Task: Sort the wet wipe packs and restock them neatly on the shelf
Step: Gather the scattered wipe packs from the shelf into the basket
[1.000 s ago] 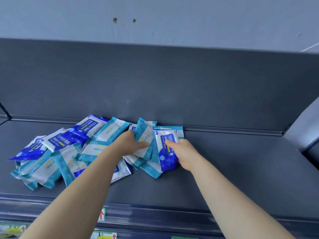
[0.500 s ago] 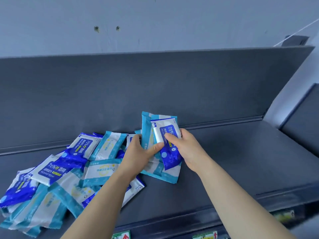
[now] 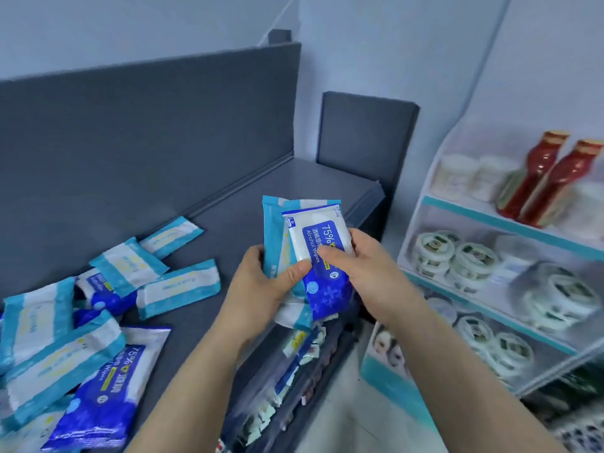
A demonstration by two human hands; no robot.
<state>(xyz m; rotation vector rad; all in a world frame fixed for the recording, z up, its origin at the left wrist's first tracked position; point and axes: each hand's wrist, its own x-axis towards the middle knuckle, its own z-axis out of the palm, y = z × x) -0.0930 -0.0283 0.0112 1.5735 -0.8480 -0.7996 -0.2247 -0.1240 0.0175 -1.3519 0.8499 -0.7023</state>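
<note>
While packs (image 3: 316, 231) stand upright, fingers (image 3: 330, 258) pinch middles

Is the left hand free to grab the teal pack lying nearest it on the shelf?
Probably not yet: the left hand grips a bundle of packs. The way itself looks free, since the nearest teal pack lies uncovered across bare shelf.

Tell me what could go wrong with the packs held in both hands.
1. The left hand grips the light blue packs and the right hand pinches the dark blue pack on top. Held near the front edge of the shelf, one could slip and fall.
2. The loose pile mixes both kinds near that edge, so a nudge may push one off.
</note>
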